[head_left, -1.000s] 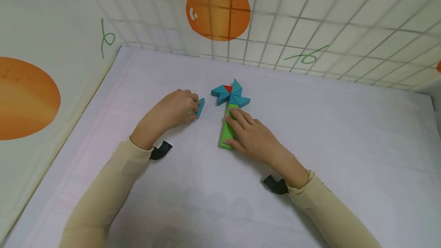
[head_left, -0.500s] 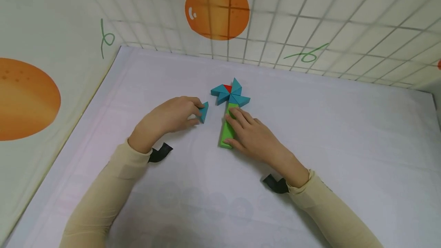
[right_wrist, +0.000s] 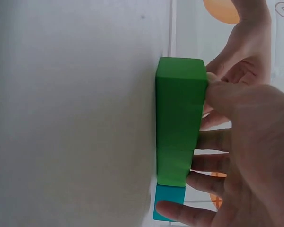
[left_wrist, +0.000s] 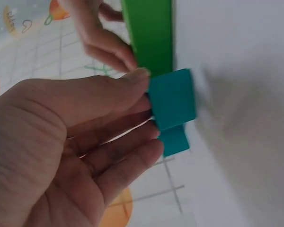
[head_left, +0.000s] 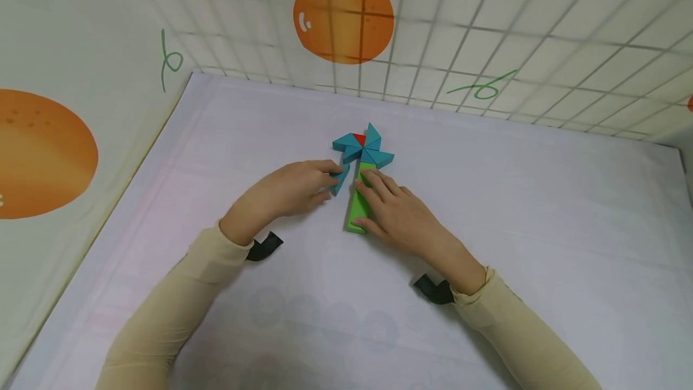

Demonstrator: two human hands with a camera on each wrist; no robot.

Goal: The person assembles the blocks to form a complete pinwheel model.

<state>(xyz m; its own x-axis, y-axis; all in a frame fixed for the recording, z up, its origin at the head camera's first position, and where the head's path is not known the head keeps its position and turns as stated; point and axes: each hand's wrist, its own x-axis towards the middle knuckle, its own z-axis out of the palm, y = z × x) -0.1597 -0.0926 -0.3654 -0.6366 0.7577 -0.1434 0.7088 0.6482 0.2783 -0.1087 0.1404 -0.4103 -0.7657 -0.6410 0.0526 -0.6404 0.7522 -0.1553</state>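
Note:
My left hand (head_left: 289, 188) pinches a blue triangular block (head_left: 341, 179) between thumb and fingers, close to the left side of a green stem (head_left: 356, 212). In the left wrist view the held triangular block (left_wrist: 173, 99) shows a flat side, and a second blue piece (left_wrist: 175, 141) sits just beyond it. At the stem's far end, blue triangles (head_left: 371, 156) fan out like a pinwheel around one red triangle (head_left: 358, 139). The fingers of my right hand (head_left: 403, 215) rest along the green stem. One of them touches a blue block (right_wrist: 165, 191) in the right wrist view.
A pale cloth (head_left: 514, 227) covers the table. Behind it rises a curtain with a grid and a printed orange (head_left: 343, 17). A dark strap piece (head_left: 265, 247) juts from the left cuff, another (head_left: 433, 289) from the right.
My left hand has moved right with the blue triangular block, bringing it up to the stem and the pinwheel's lower left blade. My right hand has stayed on the green stem.

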